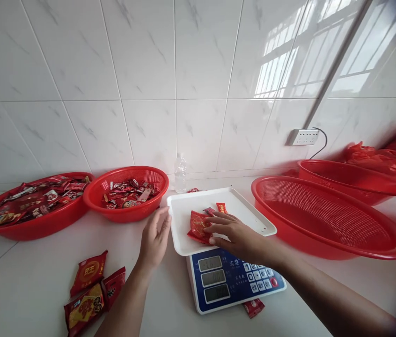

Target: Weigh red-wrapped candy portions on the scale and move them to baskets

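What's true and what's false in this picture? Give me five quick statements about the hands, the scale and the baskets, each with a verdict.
1. The right hand has its fingers on a red packet. True.
2. The left hand holds a bottle. False: the left hand is beside the left edge of the white tray, and the bottle stands near the wall.
3. The white tray sits on top of the scale. True.
4. The round basket to the left of the tray is blue. False: the round basket is red.
5. Three loose packets lie on the counter to the left of the scale. True.
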`<state>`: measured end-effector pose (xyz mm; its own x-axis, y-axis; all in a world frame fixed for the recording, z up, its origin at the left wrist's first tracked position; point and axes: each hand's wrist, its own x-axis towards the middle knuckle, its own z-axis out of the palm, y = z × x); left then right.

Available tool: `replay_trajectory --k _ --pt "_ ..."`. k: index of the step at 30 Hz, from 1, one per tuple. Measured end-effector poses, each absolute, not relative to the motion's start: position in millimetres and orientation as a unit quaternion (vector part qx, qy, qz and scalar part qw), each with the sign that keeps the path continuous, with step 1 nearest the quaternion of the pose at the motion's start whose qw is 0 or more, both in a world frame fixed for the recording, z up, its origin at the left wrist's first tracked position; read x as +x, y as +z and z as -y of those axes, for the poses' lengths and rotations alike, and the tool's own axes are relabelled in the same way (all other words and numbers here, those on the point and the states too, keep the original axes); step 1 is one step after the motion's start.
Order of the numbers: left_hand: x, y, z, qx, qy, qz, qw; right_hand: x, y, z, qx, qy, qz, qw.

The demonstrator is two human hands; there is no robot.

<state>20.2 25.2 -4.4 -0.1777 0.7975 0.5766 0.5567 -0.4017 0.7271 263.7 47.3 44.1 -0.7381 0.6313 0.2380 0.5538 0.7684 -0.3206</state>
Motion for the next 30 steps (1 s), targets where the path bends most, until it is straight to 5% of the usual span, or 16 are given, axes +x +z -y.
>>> replay_trajectory --k 3,7,13,23,30 --pt "6 -4 -31 0.603 0.551 -0.573 -0.064 276 37 -45 -0.332 0.064 0.911 0.235" --pt "-18 2 -37 0.611 0.371 -0.675 -0.180 308 13 -37 -0.368 -0.051 0.827 0.423" --pt "-52 20 -38 0.646 0.160 -0.730 -0.154 351 -29 -28 -0.435 -0.175 0.683 0.560" --pt "-16 24 -1 0.672 0.126 -0.717 -0.137 350 -34 -11 -0.570 -0.036 0.583 0.578" --pt "-31 66 -14 0.688 0.118 -0.701 0.144 352 -43 -11 -0.566 0.002 0.590 0.575"
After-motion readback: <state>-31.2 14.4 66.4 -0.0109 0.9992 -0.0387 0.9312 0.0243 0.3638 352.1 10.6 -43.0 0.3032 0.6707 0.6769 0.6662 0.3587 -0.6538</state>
